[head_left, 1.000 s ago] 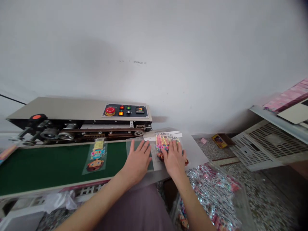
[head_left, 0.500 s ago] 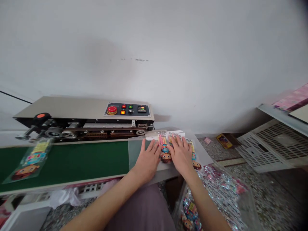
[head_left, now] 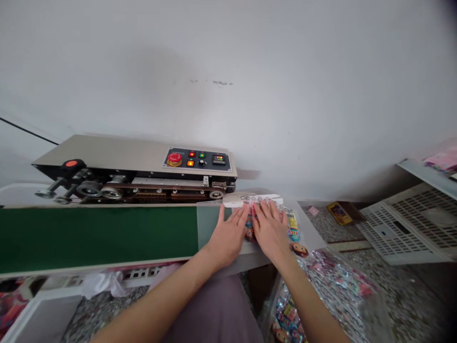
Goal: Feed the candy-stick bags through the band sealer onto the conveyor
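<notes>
My left hand [head_left: 228, 236] lies flat with fingers stretched forward, over a clear plastic sheet and the edge of some printed cartoon packets. Close beside it, my right hand [head_left: 272, 231] is spread flat on top of the packets. Between the two hands shows a strip of one packet [head_left: 249, 228]; another packet [head_left: 293, 232], with a yellow label and a cartoon head, sticks out to the right. The packets' middles are hidden under my fingers. Behind and left stands a band sealing machine [head_left: 117, 155] with lit buttons, above a green conveyor belt [head_left: 100, 238].
A large clear bag [head_left: 342, 290] full of shiny packets stands below right. Farther right are a light plastic crate [head_left: 385, 233] and a small yellow box [head_left: 341, 213] on the speckled floor. A white cloth [head_left: 105, 284] hangs under the belt.
The packet at the belt's left end is out of view. My left hand covers more of the packet between the hands. The whole view has shifted slightly.
</notes>
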A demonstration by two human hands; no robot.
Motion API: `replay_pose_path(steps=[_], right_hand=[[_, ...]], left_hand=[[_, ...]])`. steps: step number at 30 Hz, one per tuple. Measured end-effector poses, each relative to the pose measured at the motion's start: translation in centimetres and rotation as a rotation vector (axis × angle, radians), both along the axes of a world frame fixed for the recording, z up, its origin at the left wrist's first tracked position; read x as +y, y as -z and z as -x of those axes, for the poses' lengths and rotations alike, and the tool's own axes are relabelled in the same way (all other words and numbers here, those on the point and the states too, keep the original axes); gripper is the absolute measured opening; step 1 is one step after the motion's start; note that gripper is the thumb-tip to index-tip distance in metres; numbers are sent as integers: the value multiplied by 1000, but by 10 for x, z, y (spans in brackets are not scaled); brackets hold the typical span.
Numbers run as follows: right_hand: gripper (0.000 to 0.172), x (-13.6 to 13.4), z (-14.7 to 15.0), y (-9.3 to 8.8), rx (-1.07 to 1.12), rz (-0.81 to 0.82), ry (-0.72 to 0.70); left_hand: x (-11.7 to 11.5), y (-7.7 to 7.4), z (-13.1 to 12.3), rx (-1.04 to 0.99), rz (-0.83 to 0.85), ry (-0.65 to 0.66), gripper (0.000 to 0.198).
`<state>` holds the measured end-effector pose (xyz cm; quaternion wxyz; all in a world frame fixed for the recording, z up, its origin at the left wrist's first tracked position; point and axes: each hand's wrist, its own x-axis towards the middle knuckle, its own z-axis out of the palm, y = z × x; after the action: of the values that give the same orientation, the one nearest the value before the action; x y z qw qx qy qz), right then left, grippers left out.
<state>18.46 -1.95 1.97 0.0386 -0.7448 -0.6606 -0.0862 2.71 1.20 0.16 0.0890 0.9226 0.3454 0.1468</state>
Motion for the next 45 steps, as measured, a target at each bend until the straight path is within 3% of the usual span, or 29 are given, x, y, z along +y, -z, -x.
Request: replay_pose_path(steps=[7,14,18,21,24,27,31,35,41,45], right_hand=[[52,0,-2,2,-21,-8,92],[44,27,3,-13,134,-31,-165],[40,58,6,-16,209,17,-164],[42,64,-1,-17,227,26,-170],[48,47,-17,-18,215,-30,-169],[43,14,-27,-11,110,-124,-122],[43,-19,-17,5,-25,-80,-115],[46,-21,4,14,-22,-63,-117],[47,-16,11,10,-7,-56,-96],[48,-14,32,7,48,-27,-95]], left_hand=[[-4,-6,-1,93,-44,-44,57],[-5,-17,-4,145,-46,-48,55],[-7,-13,-13,143,11,-31,57],[-8,-7,-14,110,-2,-36,55],[-7,-2,-11,90,-10,-62,55],[-6,0,0,90,-32,-59,57],[-5,-3,26,124,-54,-65,61],[-5,-5,40,146,-48,-119,61],[-5,5,29,101,-71,-135,53],[-3,8,41,118,-68,-162,52]])
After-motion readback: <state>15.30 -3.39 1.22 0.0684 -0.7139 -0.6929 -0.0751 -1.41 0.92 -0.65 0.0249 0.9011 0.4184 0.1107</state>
